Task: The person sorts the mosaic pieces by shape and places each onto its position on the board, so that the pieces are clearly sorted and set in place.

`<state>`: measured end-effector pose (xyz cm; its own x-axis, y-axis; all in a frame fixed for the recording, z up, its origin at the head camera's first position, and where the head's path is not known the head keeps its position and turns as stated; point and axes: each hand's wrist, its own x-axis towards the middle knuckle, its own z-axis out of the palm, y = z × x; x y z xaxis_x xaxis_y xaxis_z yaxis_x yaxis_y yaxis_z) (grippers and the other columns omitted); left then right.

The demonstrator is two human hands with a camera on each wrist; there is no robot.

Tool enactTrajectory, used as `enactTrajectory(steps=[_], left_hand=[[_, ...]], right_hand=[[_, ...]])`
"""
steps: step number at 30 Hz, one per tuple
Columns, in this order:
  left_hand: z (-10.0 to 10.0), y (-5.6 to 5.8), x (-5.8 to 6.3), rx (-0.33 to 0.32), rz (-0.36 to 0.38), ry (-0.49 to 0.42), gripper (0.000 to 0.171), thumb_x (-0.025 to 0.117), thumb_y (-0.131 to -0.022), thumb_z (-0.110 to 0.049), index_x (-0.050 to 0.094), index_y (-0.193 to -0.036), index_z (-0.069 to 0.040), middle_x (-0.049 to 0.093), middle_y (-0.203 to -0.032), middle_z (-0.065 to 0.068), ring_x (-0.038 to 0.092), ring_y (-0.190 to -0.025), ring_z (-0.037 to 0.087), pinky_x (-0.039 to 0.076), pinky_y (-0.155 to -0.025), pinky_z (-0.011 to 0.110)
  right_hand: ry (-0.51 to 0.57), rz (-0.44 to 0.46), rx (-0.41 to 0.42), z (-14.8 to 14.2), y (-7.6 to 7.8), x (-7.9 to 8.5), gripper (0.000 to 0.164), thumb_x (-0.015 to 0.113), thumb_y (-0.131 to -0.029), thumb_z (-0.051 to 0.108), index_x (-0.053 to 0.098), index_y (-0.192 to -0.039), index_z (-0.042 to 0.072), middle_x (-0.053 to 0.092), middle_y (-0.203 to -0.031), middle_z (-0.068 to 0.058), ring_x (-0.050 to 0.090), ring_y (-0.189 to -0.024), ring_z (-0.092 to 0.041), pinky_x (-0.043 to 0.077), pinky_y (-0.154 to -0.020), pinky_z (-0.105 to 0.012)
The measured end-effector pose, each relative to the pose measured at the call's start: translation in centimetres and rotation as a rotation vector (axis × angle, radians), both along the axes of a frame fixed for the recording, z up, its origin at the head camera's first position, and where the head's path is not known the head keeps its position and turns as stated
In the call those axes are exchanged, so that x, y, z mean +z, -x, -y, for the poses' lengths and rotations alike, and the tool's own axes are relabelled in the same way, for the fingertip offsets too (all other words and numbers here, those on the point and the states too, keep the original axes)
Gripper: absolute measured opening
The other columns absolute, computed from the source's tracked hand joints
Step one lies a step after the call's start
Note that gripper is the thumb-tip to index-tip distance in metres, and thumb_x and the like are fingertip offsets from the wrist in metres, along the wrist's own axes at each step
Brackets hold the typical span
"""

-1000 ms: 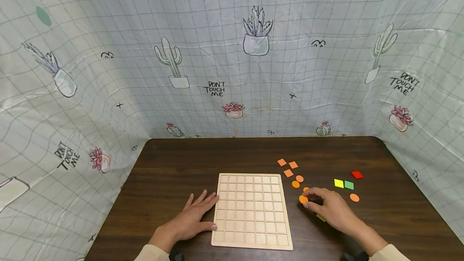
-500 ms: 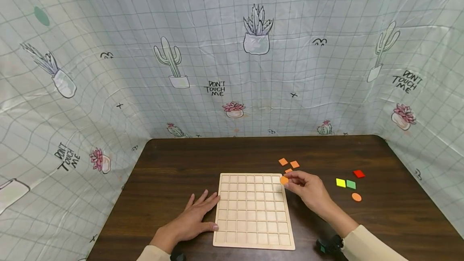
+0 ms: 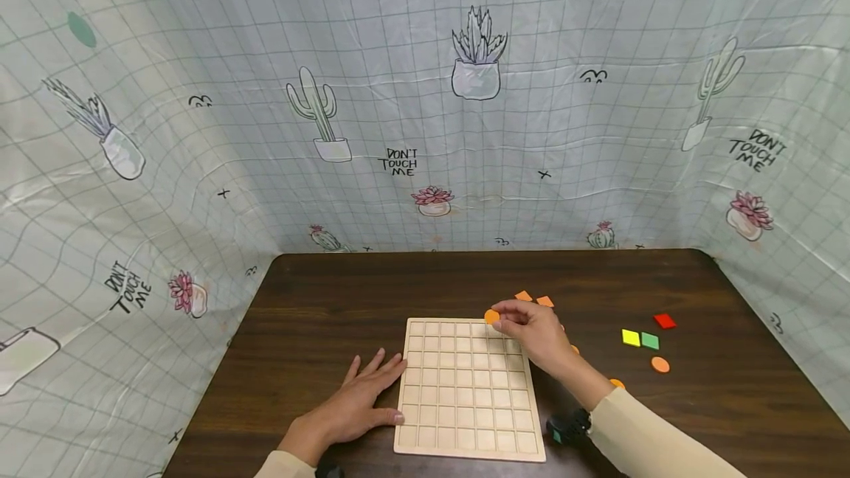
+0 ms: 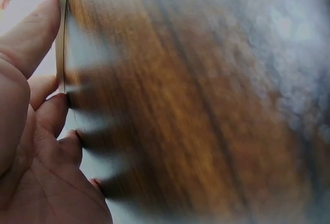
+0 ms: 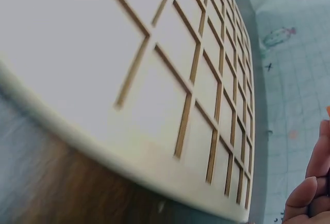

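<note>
A pale wooden board [image 3: 465, 393] with a grid of shallow square recesses lies on the dark table. My left hand [image 3: 355, 404] rests flat on the table with fingers spread, thumb and fingertips at the board's left edge; the left wrist view shows the thumb [image 4: 36, 33] against that edge. Over the board's far edge, right of its middle, my right hand [image 3: 538, 334] pinches an orange disc [image 3: 491, 316] between thumb and fingers. Only a sliver of orange shows beside the right hand [image 5: 312, 195] in the right wrist view.
Orange square tiles [image 3: 545, 302] lie beyond the board's far right corner, partly behind the right hand. Farther right are a red tile [image 3: 665, 321], a yellow tile [image 3: 631, 338], a green tile [image 3: 650, 341] and a lighter orange disc [image 3: 660, 364]. The right forearm partly covers another disc [image 3: 617, 383].
My right hand has taken the orange disc from the pieces right of the board and carried it left and away from me, to the far edge. The left hand stays by the board.
</note>
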<state>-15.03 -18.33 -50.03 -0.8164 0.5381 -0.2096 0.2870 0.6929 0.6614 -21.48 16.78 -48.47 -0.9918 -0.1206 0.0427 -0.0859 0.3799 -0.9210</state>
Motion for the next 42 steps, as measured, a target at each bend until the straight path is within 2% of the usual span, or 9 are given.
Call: enactTrajectory(steps=[5, 12, 20, 28, 42], left_hand=[[-0.1, -0.1, 0.2, 0.0, 0.001, -0.008, 0.088, 0.075, -0.095, -0.045, 0.035, -0.166, -0.013, 0.026, -0.175, 0.007, 0.008, -0.165, 0.037, -0.009, -0.128, 0.067], [-0.1, 0.0, 0.1, 0.004, 0.002, -0.011, 0.089, 0.075, -0.094, -0.045, 0.035, -0.166, -0.013, 0.026, -0.175, 0.007, 0.008, -0.165, 0.037, -0.009, -0.128, 0.067], [-0.1, -0.1, 0.1, 0.009, 0.014, -0.025, 0.089, 0.076, -0.094, -0.045, 0.035, -0.166, -0.013, 0.026, -0.175, 0.007, 0.007, -0.165, 0.037, -0.01, -0.128, 0.067], [-0.1, -0.1, 0.0, 0.018, 0.01, -0.026, 0.089, 0.076, -0.094, -0.044, 0.035, -0.166, -0.013, 0.027, -0.174, 0.007, 0.008, -0.165, 0.037, -0.01, -0.128, 0.067], [-0.1, -0.1, 0.1, 0.016, 0.012, -0.03, 0.089, 0.076, -0.094, -0.043, 0.035, -0.166, -0.012, 0.027, -0.174, 0.007, 0.007, -0.165, 0.037, -0.011, -0.128, 0.066]], right_hand=[[0.003, 0.036, -0.006, 1.0, 1.2, -0.4, 0.025, 0.075, -0.098, 0.009, 0.076, -0.124, 0.005, 0.076, -0.106, -0.007, 0.07, -0.093, -0.015, 0.062, -0.077, -0.034], [-0.011, 0.055, -0.021, 2.6, 2.3, -1.3, 0.02, 0.075, -0.097, 0.006, 0.078, -0.118, 0.006, 0.078, -0.106, -0.006, 0.071, -0.094, -0.02, 0.058, -0.073, -0.031], [0.024, 0.07, -0.016, 3.8, 2.6, -2.0, 0.019, 0.073, -0.097, 0.0, 0.079, -0.114, 0.004, 0.079, -0.097, -0.007, 0.072, -0.087, -0.019, 0.058, -0.071, -0.029], [-0.004, 0.067, -0.009, 4.4, 2.6, -2.3, 0.019, 0.071, -0.098, 0.0, 0.079, -0.113, 0.006, 0.078, -0.092, -0.003, 0.073, -0.083, -0.017, 0.057, -0.069, -0.028], [-0.196, -0.018, 0.017, 5.2, 2.3, -2.7, 0.013, 0.08, -0.093, 0.008, 0.081, -0.105, 0.013, 0.075, -0.087, 0.004, 0.065, -0.075, -0.01, 0.055, -0.07, -0.031]])
